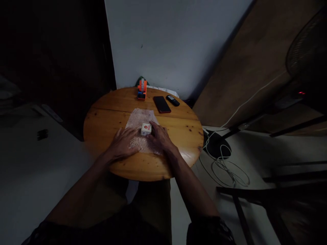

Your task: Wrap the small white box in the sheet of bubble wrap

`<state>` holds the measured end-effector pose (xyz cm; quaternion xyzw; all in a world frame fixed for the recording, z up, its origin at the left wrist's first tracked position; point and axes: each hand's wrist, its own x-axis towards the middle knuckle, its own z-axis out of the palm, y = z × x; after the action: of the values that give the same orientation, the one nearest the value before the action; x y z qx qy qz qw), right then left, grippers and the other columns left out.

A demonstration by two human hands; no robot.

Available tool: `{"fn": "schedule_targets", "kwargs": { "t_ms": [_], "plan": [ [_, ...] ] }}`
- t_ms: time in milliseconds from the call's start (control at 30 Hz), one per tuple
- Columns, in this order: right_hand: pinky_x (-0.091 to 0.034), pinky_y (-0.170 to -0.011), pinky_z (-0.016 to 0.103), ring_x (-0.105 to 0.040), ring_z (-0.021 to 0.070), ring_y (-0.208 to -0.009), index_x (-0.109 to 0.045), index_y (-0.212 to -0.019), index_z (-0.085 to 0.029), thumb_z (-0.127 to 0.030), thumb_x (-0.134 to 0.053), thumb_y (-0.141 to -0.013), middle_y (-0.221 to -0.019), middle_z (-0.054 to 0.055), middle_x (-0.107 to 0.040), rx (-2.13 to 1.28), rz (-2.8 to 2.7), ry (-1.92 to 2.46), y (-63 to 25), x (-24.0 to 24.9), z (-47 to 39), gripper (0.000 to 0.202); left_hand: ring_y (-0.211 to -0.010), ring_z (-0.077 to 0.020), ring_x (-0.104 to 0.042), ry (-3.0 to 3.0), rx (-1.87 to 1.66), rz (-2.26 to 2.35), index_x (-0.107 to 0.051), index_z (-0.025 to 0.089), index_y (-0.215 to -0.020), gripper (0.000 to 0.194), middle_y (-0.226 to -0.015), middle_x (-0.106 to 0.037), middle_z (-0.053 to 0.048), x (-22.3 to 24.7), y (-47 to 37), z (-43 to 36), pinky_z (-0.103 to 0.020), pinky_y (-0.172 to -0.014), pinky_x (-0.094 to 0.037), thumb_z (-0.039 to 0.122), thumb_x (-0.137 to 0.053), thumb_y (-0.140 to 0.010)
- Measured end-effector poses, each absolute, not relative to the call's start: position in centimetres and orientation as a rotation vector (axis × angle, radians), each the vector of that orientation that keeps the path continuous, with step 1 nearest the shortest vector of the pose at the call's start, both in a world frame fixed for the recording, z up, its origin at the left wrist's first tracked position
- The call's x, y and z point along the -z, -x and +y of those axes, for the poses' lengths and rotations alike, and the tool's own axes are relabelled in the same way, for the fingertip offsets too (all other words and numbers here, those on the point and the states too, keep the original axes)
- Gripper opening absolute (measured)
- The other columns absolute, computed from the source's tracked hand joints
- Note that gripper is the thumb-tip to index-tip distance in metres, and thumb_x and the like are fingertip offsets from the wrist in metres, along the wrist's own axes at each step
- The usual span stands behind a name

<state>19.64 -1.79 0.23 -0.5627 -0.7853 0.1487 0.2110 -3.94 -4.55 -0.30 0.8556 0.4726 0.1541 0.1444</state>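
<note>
Dim room, round wooden table (182, 131). Nearest, over bubble wrap (138, 117): left hand (124, 142) at 8 o'clock, spread wide, holding nothing visible; right hand (160, 136) at 3 o'clock, fingers against a small printed carton (146, 129) near the table's centre, gripped or merely touched, cannot tell. Farther, toward 1 o'clock, smartphone (161, 104), then keypad phone (173, 100); at 12, orange tape dispenser (142, 90); beyond, pale wall (166, 47).

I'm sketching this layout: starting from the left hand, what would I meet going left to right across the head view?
Left hand → small white box → right hand → small black handset → coiled white cable → fan.
</note>
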Motion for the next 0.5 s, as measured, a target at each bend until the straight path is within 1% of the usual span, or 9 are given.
{"fn": "schedule_targets", "kwargs": {
  "t_ms": [67, 133, 233, 300, 367, 500],
  "plan": [
    [-0.035, -0.112, 0.051, -0.049, 0.0347, -0.137, -0.04, -0.152, -0.015, -0.027, -0.066, -0.083, -0.151, 0.017, -0.052, -0.433, -2.18, 1.534, -19.6, -0.2, -1.9, 0.075, -0.146, -0.0332, -0.038, -2.462, -0.509, 1.358, -0.044, 0.021, -0.151, 0.076, -0.156, -0.046, -0.014, 0.3, 4.1, -4.5, -0.06, -0.123, -0.019, 0.048, -0.064, -0.083],
    [-0.033, -0.114, 0.053, -0.048, 0.0353, -0.138, -0.039, -0.153, -0.016, -0.032, -0.067, -0.082, -0.153, 0.017, -0.05, -0.463, -2.171, 1.488, -19.7, -0.3, -2.0, 0.078, -0.145, -0.0336, -0.04, -2.474, -0.55, 1.347, -0.053, 0.022, -0.143, 0.068, -0.153, -0.05, -0.013, 0.2, 4.2, -4.6, -0.06, -0.123, -0.022, 0.047, -0.066, -0.081],
    [-0.031, -0.116, 0.054, -0.044, 0.0354, -0.142, -0.038, -0.154, -0.016, -0.041, -0.063, -0.087, -0.155, 0.016, -0.048, -0.479, -2.11, 1.429, -20.1, -0.5, -2.0, 0.076, -0.146, -0.0357, -0.038, -2.519, -0.541, 1.314, -0.064, 0.024, -0.131, 0.057, -0.151, -0.052, -0.01, 0.0, 4.2, -5.0, -0.062, -0.123, -0.018, 0.043, -0.07, -0.078],
    [-0.031, -0.117, 0.052, -0.042, 0.0333, -0.143, -0.039, -0.154, -0.017, -0.041, -0.052, -0.094, -0.156, 0.015, -0.047, -0.479, -2.04, 1.453, -20.3, -0.8, -1.9, 0.066, -0.146, -0.0364, -0.037, -2.549, -0.53, 1.291, -0.064, 0.025, -0.131, 0.057, -0.151, -0.052, -0.01, -0.3, 4.3, -5.5, -0.063, -0.124, -0.014, 0.04, -0.071, -0.076],
    [-0.032, -0.116, 0.05, -0.044, 0.0322, -0.142, -0.042, -0.152, -0.016, -0.036, -0.044, -0.098, -0.154, 0.014, -0.05, -0.479, -1.983, 1.578, -20.5, -1.2, -1.9, 0.057, -0.145, -0.0357, -0.039, -2.576, -0.518, 1.266, -0.062, 0.026, -0.134, 0.059, -0.151, -0.052, -0.01, -0.5, 4.4, -6.0, -0.063, -0.124, -0.011, 0.038, -0.07, -0.076],
    [-0.037, -0.109, 0.053, -0.049, 0.0367, -0.135, -0.047, -0.149, -0.016, -0.028, -0.045, -0.098, -0.145, 0.018, -0.057, -0.396, -2.008, 1.855, -20.7, -1.7, -1.9, 0.052, -0.143, -0.0343, -0.043, -2.629, -0.463, 1.246, -0.061, 0.024, -0.133, 0.056, -0.15, -0.054, -0.012, -1.2, 4.6, -6.5, -0.064, -0.124, -0.01, 0.032, -0.065, -0.078]
  ]
}}
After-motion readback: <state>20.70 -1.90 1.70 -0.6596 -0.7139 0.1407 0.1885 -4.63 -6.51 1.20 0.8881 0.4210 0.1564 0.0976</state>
